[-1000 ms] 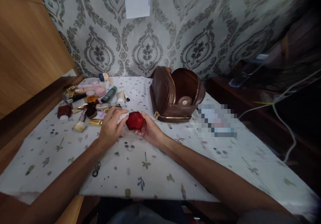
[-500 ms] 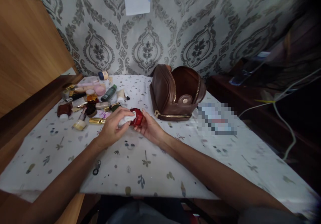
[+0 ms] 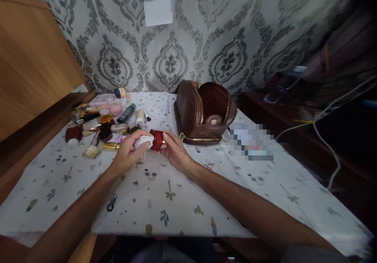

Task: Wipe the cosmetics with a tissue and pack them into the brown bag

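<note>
My right hand [image 3: 174, 151] grips a small red glass bottle [image 3: 157, 140], which lies on its side just above the table. A white tissue or cloth [image 3: 143, 142] is bunched in my left hand [image 3: 129, 152], its edge pressed against the left end of the bottle. Left of my hands several cosmetics are spread out: a gold tube [image 3: 111, 146], a dark green bottle [image 3: 126, 113], a white tube [image 3: 140, 115], a pink makeup sponge [image 3: 116, 109] and a dark red bottle with a white cap [image 3: 74, 133].
An unzipped brown leather bag [image 3: 196, 123] stands behind my right hand, against the patterned wall. To its right lies a blurred-out flat object [image 3: 251, 141]. A wooden panel [image 3: 35, 51] borders the left side, and white cables [image 3: 326, 145] hang at the right.
The red bottle has turned from facing me to lying sideways between my hands. The cloth has shifted to its left end. The camera view has tilted slightly upward.
</note>
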A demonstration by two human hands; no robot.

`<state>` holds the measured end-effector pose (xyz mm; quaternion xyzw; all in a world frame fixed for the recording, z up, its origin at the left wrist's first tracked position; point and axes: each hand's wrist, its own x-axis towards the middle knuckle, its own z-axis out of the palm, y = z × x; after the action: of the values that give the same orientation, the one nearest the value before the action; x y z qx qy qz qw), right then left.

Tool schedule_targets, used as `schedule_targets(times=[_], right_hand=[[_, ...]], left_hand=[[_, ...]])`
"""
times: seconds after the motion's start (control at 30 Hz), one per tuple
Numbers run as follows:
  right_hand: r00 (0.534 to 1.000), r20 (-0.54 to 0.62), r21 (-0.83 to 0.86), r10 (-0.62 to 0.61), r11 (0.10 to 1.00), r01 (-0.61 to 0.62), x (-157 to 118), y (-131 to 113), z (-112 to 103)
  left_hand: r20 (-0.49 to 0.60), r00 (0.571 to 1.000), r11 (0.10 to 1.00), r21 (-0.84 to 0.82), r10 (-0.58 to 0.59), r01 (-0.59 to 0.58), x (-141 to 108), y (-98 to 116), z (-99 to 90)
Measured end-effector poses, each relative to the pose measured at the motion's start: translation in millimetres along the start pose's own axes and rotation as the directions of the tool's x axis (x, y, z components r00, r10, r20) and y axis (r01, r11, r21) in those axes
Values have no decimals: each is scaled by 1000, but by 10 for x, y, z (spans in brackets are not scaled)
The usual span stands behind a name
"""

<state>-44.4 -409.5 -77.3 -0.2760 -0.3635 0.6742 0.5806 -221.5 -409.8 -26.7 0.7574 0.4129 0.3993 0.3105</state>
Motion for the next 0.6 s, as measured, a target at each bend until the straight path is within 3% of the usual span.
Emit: schedule_targets(times=[0.2, 0.37, 0.43, 0.53, 0.6], right_hand=[[994, 36, -200, -99, 974, 104, 18, 18, -44], [974, 90, -378, -207, 898, 225, 10, -7, -48], [952, 138, -497, -272, 812, 304, -2, -40, -55], [895, 252, -673, -368, 598, 435, -3, -102, -94], [878, 305, -753, -368, 470, 459, 2, -135, -120]], left_hand=[[-128, 986, 993, -61, -104, 97, 64, -134, 41], [-63, 984, 985, -61, -166, 162, 42, -192, 50], [-32, 976, 976, -41, -214, 213, 19, -247, 34], [12, 959, 955, -97, -282, 281, 32, -406, 22], [42, 949, 935, -160, -312, 315, 55, -511, 44]])
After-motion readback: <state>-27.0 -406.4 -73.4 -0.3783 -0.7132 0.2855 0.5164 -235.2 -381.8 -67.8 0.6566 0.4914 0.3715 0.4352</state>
